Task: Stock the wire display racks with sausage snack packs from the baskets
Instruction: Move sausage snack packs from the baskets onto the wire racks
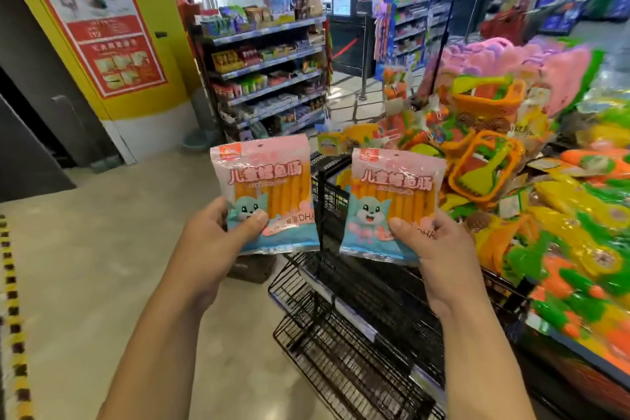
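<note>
Here's the shop floor, and along the right runs a heaped toy display [545, 215], all orange, yellow and green plastic. Tucked against its near side, the black wire display rack [341, 351] steps down in tiers towards the floor. No packs show on the tiers in view, so by my read the stocking has barely started here, with nearly everything left to place. A dark basket [252, 269] sits on the floor just beyond the rack, contents hidden.

Two packs are up in the air above the rack, upright and facing the camera. The left sausage pack [266, 187] is pinched at its lower corner by the left hand [218, 235], thumb across the front, fingers behind. The right sausage pack [392, 201] is held the same way by the right hand [433, 249]. Each grip is narrow and firmly closed on plastic, neither pack touching wire yet.
</note>
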